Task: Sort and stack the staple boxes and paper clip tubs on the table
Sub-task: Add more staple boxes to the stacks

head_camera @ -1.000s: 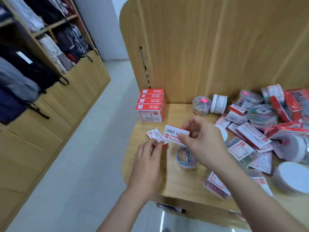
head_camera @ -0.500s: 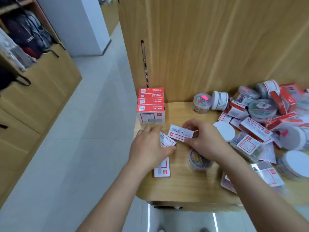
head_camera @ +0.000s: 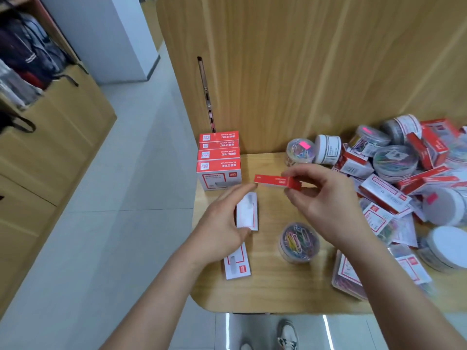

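Near edge of the table [head_camera: 265, 299] first: one white staple box [head_camera: 237, 263] lies flat by the near left corner, partly under the left wrist. Half a second ago the left hand [head_camera: 222, 223] was pressing down on the boxes here; now it is lifted, fingers spread and loose, gripping nothing, hovering over a second flat white box [head_camera: 247, 210] just beyond the first. That second box has come clear of the palm and lies lengthwise toward the far edge.

The right hand [head_camera: 326, 198] has changed too: the small box [head_camera: 278, 181] it pinches showed its white label face before, and now it shows a red face, held in the air between thumb and fingertips, above the table's middle. Just nearer than that hand, one round tub of coloured paper clips [head_camera: 299, 242] stands upright, as it did earlier.

Along the near right edge one clear flat case [head_camera: 347, 274] lies tilted, partly hidden by the right forearm.

Far left corner: a stack of red-and-white staple boxes [head_camera: 218, 160], four red tops showing in steps, against the wooden panel [head_camera: 303, 72], unchanged.

Far edge, middle: one clear tub with a pink sticker [head_camera: 300, 151], and one white tub on its side [head_camera: 328, 149] touching it.

The right side holds a jumbled heap [head_camera: 404, 178] of tubs and red boxes, too tangled to count exactly.
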